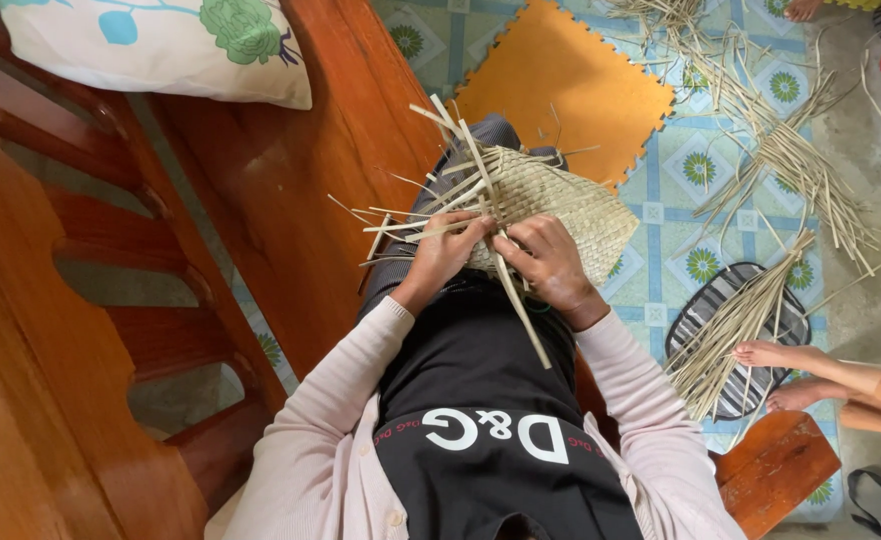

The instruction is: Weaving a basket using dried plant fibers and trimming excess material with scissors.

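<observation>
Black apron (pixel 481 420) with white lettering fills the foreground, above it a half-woven straw mat (pixel 561 205) resting on the person's lap. Left hand (pixel 444 252) and right hand (pixel 549 262) both pinch loose straw strips (pixel 441 190) at its near edge; one long strip (pixel 521 310) slants toward the wearer. Nearby: wooden furniture (pixel 291 190), orange foam tile (pixel 561 85), scattered straw (pixel 791 160), another person's feet (pixel 786 370).
</observation>
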